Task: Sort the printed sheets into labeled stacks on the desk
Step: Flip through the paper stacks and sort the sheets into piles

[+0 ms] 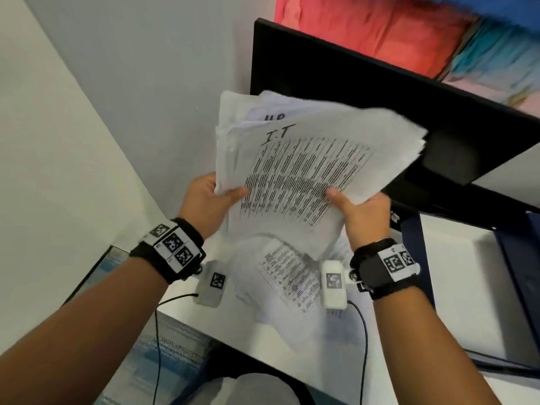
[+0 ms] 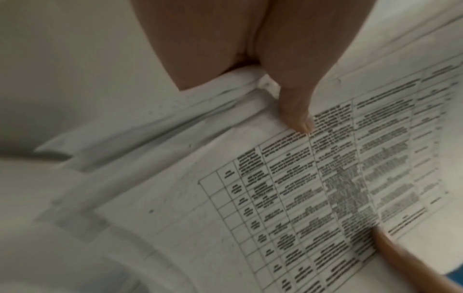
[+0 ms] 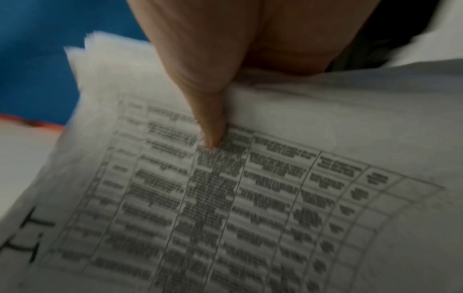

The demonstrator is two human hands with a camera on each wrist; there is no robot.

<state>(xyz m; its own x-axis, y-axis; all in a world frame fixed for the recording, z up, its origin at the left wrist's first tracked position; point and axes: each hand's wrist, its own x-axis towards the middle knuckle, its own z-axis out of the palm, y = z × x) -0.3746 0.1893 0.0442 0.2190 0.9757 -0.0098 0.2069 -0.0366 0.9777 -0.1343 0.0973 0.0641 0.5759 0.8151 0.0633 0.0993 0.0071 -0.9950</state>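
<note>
Both hands hold a fanned bundle of printed sheets [image 1: 306, 159] up above the desk. The top sheet carries a printed table and the handwritten label "I.T"; a sheet behind it shows part of another handwritten label. My left hand [image 1: 217, 197] grips the bundle's lower left edge, thumb on top [image 2: 298, 119]. My right hand [image 1: 355, 210] grips the lower right edge, thumb pressed on the table print [image 3: 210, 128]. The bundle's top sheet [image 2: 325, 188] fills the left wrist view, and the same top sheet [image 3: 250, 198] fills the right wrist view. Another printed sheet [image 1: 289, 276] lies on the white desk [image 1: 455, 252] below the hands.
A black monitor [image 1: 365, 83] stands right behind the held bundle. A dark blue folder [image 1: 520, 287] lies on the desk at the right. A white wall [image 1: 87, 112] borders the desk on the left. Two black cables [image 1: 363, 331] hang from the wrist cameras.
</note>
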